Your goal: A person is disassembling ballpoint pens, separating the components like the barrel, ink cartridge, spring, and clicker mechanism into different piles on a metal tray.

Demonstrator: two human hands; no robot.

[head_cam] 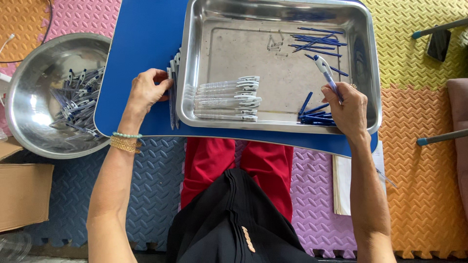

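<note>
Evidently, pen assembly was mid-cycle. The right hand point(347, 108) gripped one assembled pen point(325, 73) between closed fingers, holding it tilted above the steel tray point(371, 78). The left hand point(146, 90) rested with fingers curled on a small stack of pens point(172, 95) lying on the blue table point(146, 34) just beside the tray's left wall. Finished clear-barrelled pens point(226, 97) lay in a row inside the tray; loose blue refills point(314, 117) sat near the right hand. By my judgement, the held pen wanted placing with the row next.
</note>
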